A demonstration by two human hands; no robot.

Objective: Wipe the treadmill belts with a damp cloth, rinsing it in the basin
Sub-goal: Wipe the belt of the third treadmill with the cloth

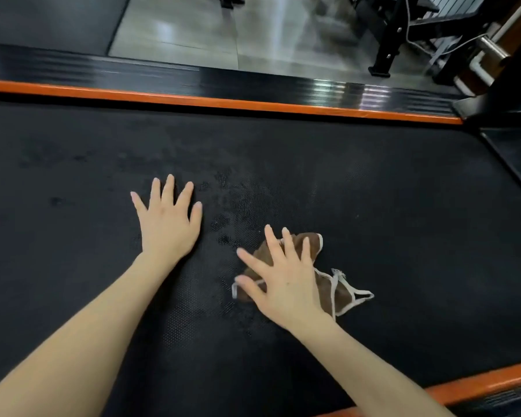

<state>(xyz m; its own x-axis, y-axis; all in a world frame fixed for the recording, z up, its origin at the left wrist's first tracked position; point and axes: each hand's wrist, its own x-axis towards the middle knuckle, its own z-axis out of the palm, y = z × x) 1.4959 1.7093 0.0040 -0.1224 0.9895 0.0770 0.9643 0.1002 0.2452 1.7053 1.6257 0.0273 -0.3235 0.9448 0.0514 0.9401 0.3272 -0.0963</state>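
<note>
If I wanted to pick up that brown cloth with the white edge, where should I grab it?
Probably the bunched middle of the crumpled brown cloth with white trim, from straight above: it lies low on the black treadmill belt, so its sides offer little. The right hand rests flat there; curling its fingers would gather it.

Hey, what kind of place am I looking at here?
Most likely a gym: a black treadmill belt with an orange side rail, and a black equipment frame standing on the glossy floor beyond.
</note>
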